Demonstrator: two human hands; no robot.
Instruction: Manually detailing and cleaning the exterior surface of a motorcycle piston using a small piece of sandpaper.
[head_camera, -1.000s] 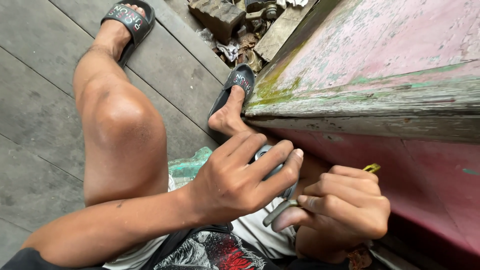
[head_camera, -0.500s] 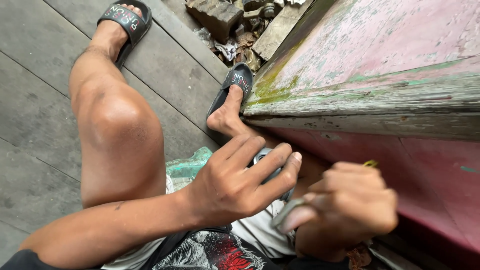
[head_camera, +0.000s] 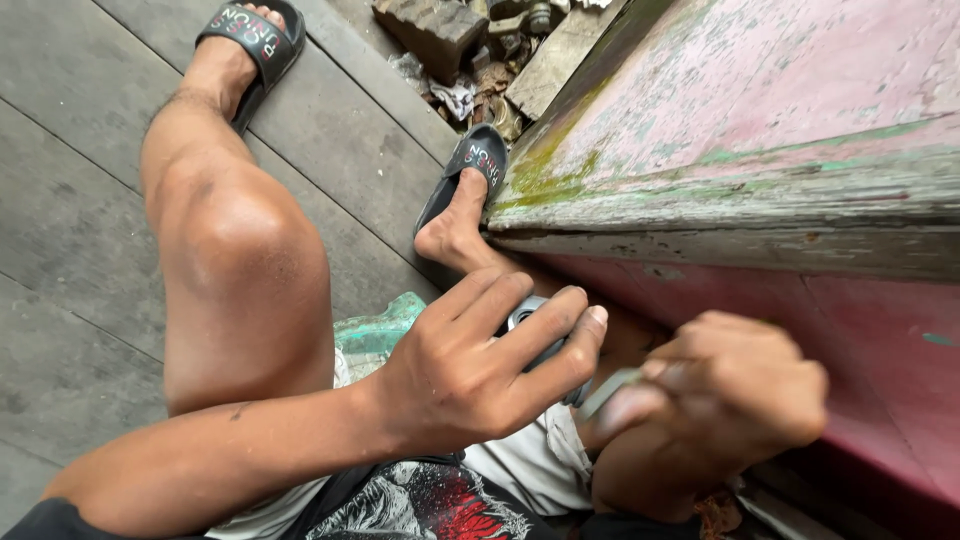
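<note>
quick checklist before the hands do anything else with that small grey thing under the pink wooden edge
1. Left hand grip on the small grey object: ok, fingers wrap over it.
2. What the grey object is: cannot tell, mostly hidden by the fingers.
3. Right hand steady: not ok, it is blurred by motion.
4. Thin greenish-grey piece at the right hand: cannot tell how firmly it is held.
5. Headroom under the weathered pink wooden edge: ok, both hands sit below it, apart from it.
6. Footing: ok, both black slide sandals rest flat on the grey plank floor.
</note>
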